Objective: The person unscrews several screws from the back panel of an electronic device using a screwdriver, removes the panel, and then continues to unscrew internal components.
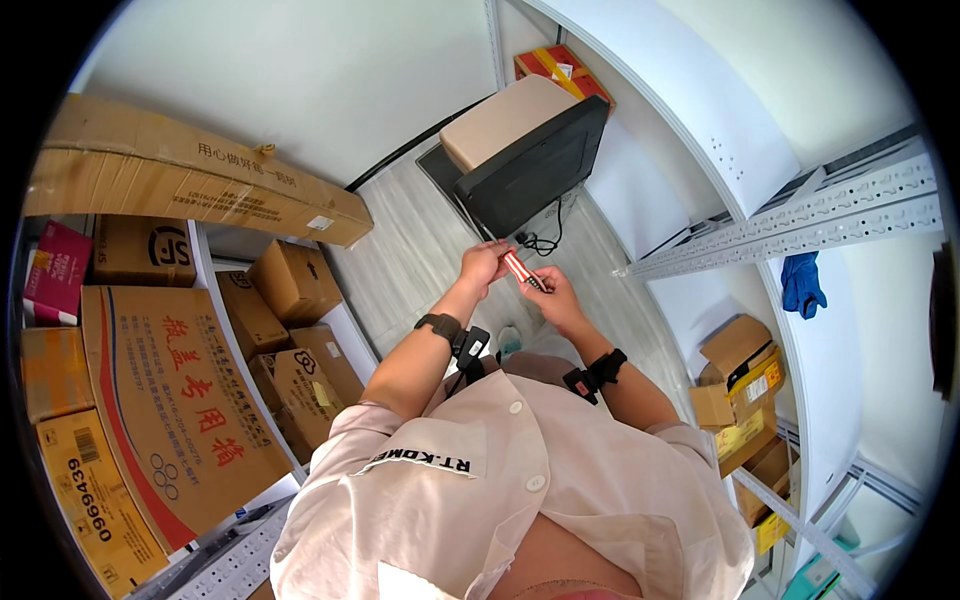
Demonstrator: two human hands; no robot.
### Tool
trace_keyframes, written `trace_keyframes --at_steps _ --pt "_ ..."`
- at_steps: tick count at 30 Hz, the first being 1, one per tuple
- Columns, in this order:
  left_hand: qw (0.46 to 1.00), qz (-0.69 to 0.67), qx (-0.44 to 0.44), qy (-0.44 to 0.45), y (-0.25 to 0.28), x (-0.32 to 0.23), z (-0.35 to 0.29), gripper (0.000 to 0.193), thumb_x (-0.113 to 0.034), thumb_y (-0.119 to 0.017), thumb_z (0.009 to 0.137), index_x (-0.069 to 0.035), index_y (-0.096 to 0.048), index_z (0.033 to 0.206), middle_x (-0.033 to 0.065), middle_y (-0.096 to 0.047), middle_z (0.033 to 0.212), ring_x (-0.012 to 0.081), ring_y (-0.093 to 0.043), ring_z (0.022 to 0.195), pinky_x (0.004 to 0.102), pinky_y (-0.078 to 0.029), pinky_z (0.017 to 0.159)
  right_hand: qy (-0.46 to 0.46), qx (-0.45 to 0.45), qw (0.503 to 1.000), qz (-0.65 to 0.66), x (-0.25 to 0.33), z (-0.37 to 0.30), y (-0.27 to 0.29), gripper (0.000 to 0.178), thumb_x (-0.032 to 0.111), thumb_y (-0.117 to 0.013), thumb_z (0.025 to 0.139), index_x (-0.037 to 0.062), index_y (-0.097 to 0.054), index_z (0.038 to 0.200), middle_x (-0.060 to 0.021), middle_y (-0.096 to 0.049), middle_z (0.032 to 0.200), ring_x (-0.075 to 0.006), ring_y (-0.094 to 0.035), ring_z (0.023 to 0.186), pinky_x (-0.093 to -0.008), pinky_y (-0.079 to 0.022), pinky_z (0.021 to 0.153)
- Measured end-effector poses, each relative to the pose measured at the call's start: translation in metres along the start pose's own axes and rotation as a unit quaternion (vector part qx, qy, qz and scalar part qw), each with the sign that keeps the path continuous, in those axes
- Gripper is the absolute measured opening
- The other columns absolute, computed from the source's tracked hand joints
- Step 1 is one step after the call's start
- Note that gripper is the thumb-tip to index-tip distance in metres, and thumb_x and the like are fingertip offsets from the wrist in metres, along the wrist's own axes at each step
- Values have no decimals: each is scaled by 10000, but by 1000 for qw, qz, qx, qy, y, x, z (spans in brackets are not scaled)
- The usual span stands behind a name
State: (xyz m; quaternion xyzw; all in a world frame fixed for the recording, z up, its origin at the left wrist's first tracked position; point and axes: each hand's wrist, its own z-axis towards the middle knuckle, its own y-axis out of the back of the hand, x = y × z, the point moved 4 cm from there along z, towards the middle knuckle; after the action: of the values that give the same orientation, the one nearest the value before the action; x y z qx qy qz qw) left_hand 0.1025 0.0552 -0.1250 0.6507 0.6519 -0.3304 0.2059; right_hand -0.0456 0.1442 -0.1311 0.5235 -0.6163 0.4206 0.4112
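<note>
Both hands meet in front of my body, at the middle of the view, on a small slim object with red and white stripes [516, 265] and a dark, light-speckled end; its exact kind I cannot make out. My left hand [484, 267] pinches the striped end. My right hand [556, 298] has its fingers closed round the dark end. Part of the object is hidden by my fingers. Just beyond the hands stands a black flat panel [535, 165], tilted, with a beige box-like body [508, 122] behind it.
Shelves on the left hold several cardboard boxes [190, 400] and a long carton [200, 170] that juts toward the middle. A black cable [545, 243] lies on the grey floor [400, 240]. On the right are metal shelving [800, 215], a blue glove [803, 285] and opened cartons [735, 370].
</note>
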Motion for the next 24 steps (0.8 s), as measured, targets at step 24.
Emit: trace_keyframes --at_steps 24 --pt "999 -24 -12 29 -7 -1 -7 231 -165 -653 902 -29 -586 1076 69 -637 983 174 -652 888 282 -578 727 -3 38 999 -18 -14 1 5 318 110 -700 833 50 -512 1084 -44 -602 878 -80 -508 692 -250 -420 611"
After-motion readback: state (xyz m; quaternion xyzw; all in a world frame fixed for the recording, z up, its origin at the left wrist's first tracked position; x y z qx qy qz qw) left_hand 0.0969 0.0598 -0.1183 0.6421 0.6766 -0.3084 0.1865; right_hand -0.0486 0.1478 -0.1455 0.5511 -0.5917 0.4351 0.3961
